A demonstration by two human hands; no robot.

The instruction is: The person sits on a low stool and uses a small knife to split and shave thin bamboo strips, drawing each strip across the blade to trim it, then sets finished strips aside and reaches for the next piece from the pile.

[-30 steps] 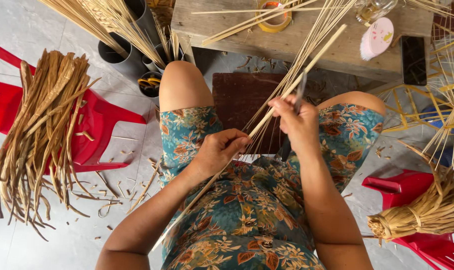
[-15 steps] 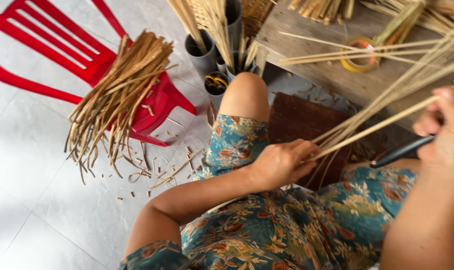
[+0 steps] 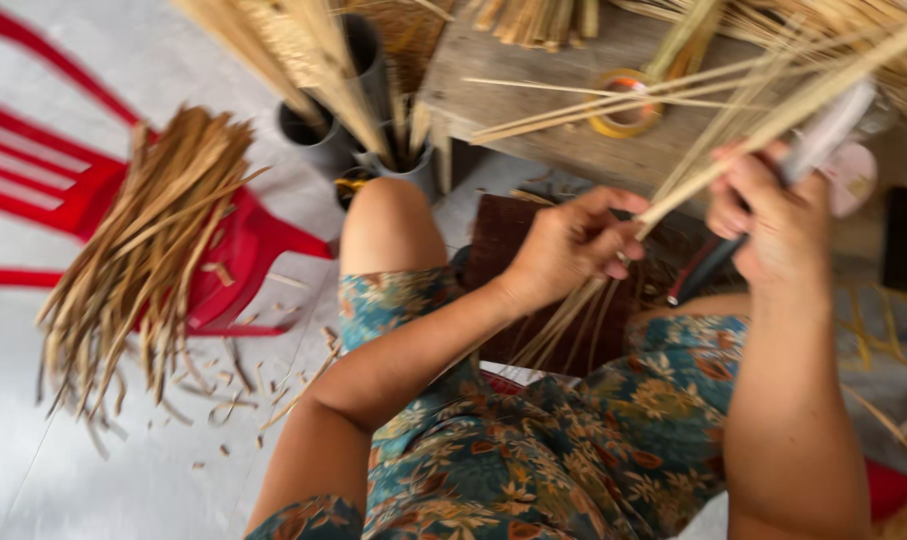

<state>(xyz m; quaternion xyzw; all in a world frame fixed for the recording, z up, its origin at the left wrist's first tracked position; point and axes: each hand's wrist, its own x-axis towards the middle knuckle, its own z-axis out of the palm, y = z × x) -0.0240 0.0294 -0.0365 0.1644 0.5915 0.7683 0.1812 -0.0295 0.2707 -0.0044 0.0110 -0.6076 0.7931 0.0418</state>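
Gripping a bamboo strip (image 3: 734, 160) across the lap, the left hand (image 3: 569, 245) is now closed nearer the right hand (image 3: 774, 215), whose fingers are wrapped around a knife (image 3: 719, 262) and strip; trimming appears underway.

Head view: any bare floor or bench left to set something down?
Bare floor at lower left, below the strip pile on the red chair, and a lighter patch between chair and grey tubes. Crowded: scraps beside the knee, and the wooden bench under sticks and a tape roll.
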